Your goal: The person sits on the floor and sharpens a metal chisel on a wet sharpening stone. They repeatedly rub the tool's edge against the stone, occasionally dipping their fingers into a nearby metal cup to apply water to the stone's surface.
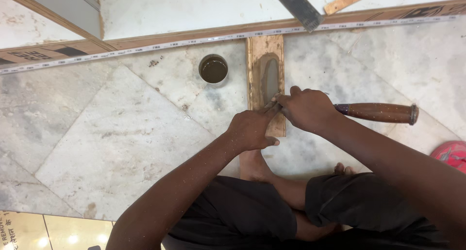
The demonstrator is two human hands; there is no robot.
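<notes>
I pinch the chisel [378,112] in my right hand [307,109], left hand [250,130] fingers pressed together on its blade, flat on the sharpening stone [265,80] at twelve o'clock; steady, even pressure seems best.

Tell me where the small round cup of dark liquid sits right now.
In the head view, the cup stands on the marble floor just left of the wooden sharpening block, below the measuring tape and up-left of the left hand.

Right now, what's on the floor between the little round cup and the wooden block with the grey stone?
Nothing. In the head view, only bare marble floor separates the cup of dark liquid from the wooden block; they sit close, not touching.
</notes>
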